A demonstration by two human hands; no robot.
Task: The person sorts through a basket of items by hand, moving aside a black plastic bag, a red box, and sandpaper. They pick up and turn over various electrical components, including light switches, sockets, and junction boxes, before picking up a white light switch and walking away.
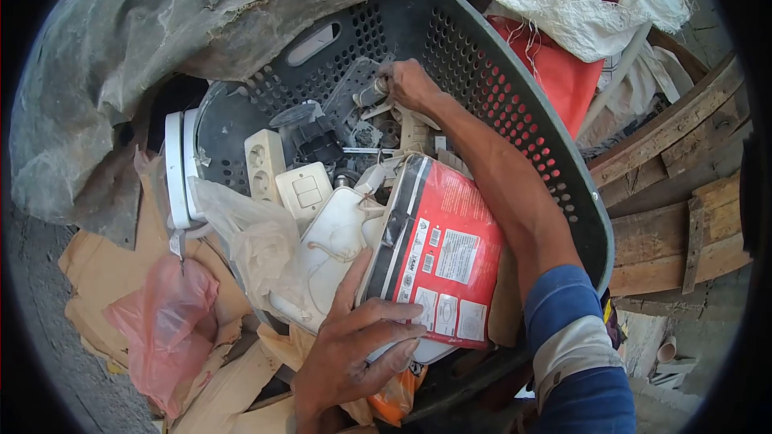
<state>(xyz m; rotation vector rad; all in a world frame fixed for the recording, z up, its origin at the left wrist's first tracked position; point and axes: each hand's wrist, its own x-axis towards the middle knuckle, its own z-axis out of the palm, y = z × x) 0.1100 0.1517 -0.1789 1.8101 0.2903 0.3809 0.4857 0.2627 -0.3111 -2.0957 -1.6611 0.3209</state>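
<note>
My left hand point(354, 354) lies against the lower left side of a red and white printed box point(446, 253), its fingers spread. My right hand point(408, 87) reaches into a dark perforated plastic basket point(490, 48), its fingers closed around a small greyish cylindrical part point(371, 93). Below that hand lie a black fitting point(318, 141), a cream socket strip point(264, 162) and a cream switch plate point(305, 190). A white plastic piece with a thin cord point(330, 233) rests left of the box, partly under clear plastic point(261, 237).
Grey sheeting point(121, 56) overhangs the basket's upper left. Round white pieces point(175, 169) stand at its left edge. A pink plastic bag point(173, 321) lies on cardboard point(96, 273). White sacking point(555, 0), red material point(563, 80) and curved wooden boards point(659, 257) are at the right.
</note>
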